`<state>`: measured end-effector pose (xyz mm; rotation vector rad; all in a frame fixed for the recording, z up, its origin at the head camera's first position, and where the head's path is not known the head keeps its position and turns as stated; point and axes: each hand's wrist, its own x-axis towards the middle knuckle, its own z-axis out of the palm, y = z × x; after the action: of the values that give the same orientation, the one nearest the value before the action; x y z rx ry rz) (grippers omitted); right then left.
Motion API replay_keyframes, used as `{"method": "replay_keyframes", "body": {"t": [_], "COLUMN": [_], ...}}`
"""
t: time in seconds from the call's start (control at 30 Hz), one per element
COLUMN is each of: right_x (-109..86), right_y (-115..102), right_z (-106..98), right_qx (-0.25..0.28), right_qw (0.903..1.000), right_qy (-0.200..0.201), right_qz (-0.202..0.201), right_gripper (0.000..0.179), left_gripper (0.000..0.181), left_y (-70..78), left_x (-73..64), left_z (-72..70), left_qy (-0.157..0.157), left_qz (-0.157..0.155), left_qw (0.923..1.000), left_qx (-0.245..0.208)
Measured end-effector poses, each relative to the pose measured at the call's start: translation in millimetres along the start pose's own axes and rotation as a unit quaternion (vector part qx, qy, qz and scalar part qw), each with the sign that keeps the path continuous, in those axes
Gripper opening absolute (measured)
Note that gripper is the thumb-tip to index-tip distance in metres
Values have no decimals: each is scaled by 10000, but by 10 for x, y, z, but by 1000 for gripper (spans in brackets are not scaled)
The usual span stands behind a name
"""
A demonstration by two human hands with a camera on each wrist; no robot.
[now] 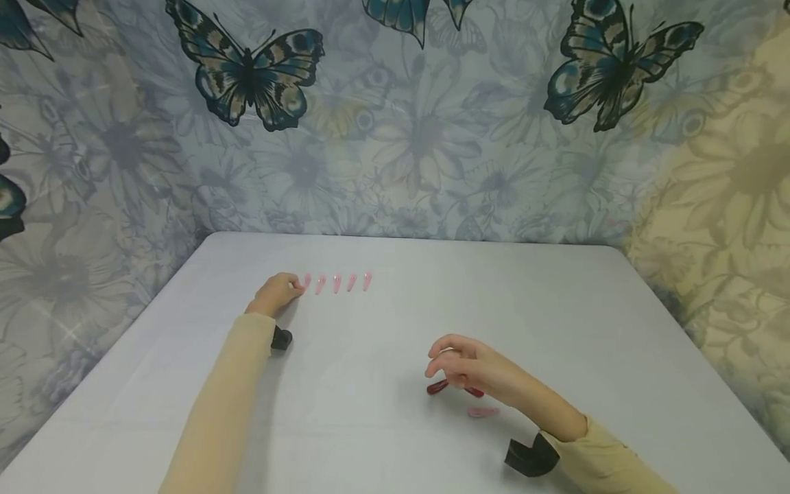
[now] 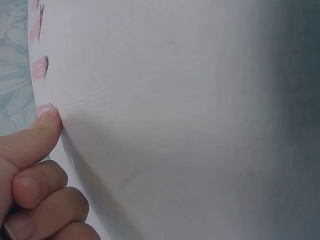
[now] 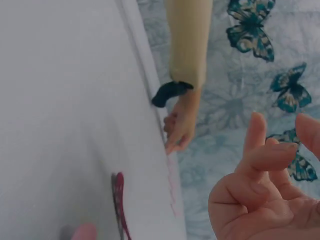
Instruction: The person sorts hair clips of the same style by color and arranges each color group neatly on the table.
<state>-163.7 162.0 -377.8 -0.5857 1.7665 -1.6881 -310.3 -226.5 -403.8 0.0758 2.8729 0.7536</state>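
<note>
Several pink snap hair clips [image 1: 336, 283] lie in a row toward the back left of the white table. My left hand [image 1: 278, 291] is at the row's left end and pinches the leftmost pink hair clip [image 1: 306, 280] between thumb and index finger. In the left wrist view, the thumb partly covers that clip [image 2: 44, 108]. My right hand [image 1: 472, 363] is held above the table with fingers loosely bent, nothing in them. Beneath it lie a dark red hair clip [image 1: 437, 387] and a second red one [image 1: 474, 392], partly hidden. Nearer me rests another pink hair clip [image 1: 483, 412].
The white table [image 1: 382, 439] runs back to a wall hanging [image 1: 426, 144] printed with butterflies and flowers. A black strap [image 1: 532, 458] is on my right wrist, and another black strap [image 1: 281, 337] on my left.
</note>
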Motion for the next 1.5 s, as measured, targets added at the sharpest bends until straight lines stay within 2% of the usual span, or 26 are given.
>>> {"method": "replay_keyframes", "body": {"t": [0.13, 0.23, 0.3, 0.33, 0.43, 0.47, 0.53, 0.57, 0.7, 0.8, 0.97, 1.0, 1.1, 1.13, 1.23, 1.33, 1.43, 1.5], "right_x": [-176, -278, -327, -343, -368, -370, -374, -379, -397, -395, -370, -366, -360, -356, -352, -348, -319, -274], "right_y": [96, 171, 216, 237, 291, 301, 312, 311, 291, 285, 295, 294, 293, 291, 276, 224, 136, 83], "right_z": [-64, -93, -100, -98, -80, -69, -48, -39, -5, 14, 21, 22, 10, 4, -16, -50, -120, -181], "right_qx": [-507, -1429, -2292, -2736, -3954, -4181, -4505, -4606, -4818, -5034, -5435, -5459, -5421, -5339, -4847, -4301, -3825, -3564], "right_qw": [9986, 9893, 9722, 9602, 9143, 9036, 8866, 8812, 8708, 8591, 8352, 8336, 8365, 8421, 8728, 9021, 9237, 9341], "right_qy": [-10, 189, 354, 409, 566, 584, 658, 708, 889, 915, 840, 838, 797, 762, 569, 349, 161, 135], "right_qz": [-138, -240, -315, -393, -674, -725, -811, -794, -412, -154, -45, -22, -46, -41, 17, 1, -120, -154], "right_gripper": [13, 14, 11, 10, 12, 13, 15, 16, 16, 16, 14, 13, 11, 10, 6, 3, 6, 7], "left_gripper": [19, 19, 19, 19, 18, 18, 19, 19, 20, 20, 21, 21, 20, 20, 20, 20, 20, 20], "left_y": [10, 34, 53, 61, 69, 68, 62, 58, 37, 29, 14, 4, -22, -28, -37, -43, -14, 28], "left_x": [-10, -26, -31, -33, -23, -17, 0, 10, 52, 81, 129, 136, 136, 127, 102, 96, 97, 76], "left_z": [-17, -21, -22, -23, -23, -22, -19, -17, -11, -14, -18, -17, -23, -29, -47, -43, -21, -6], "left_qy": [-68, -144, -161, -170, -134, -124, -116, -106, -149, -156, -75, -87, -96, -106, -109, -76, 8, 72], "left_qz": [-55, -79, -89, -88, -84, -81, -55, -44, -20, -64, -101, -90, -7, 31, 125, 66, -110, -217], "left_qw": [10000, 9998, 9997, 9996, 9997, 9997, 9999, 9999, 9999, 9998, 9998, 9998, 9999, 9999, 9998, 9998, 9993, 9986], "left_qx": [-36, -115, -185, -202, -195, -174, -102, -69, -9, 41, 136, 131, 116, 97, 72, 156, 354, 485]}}
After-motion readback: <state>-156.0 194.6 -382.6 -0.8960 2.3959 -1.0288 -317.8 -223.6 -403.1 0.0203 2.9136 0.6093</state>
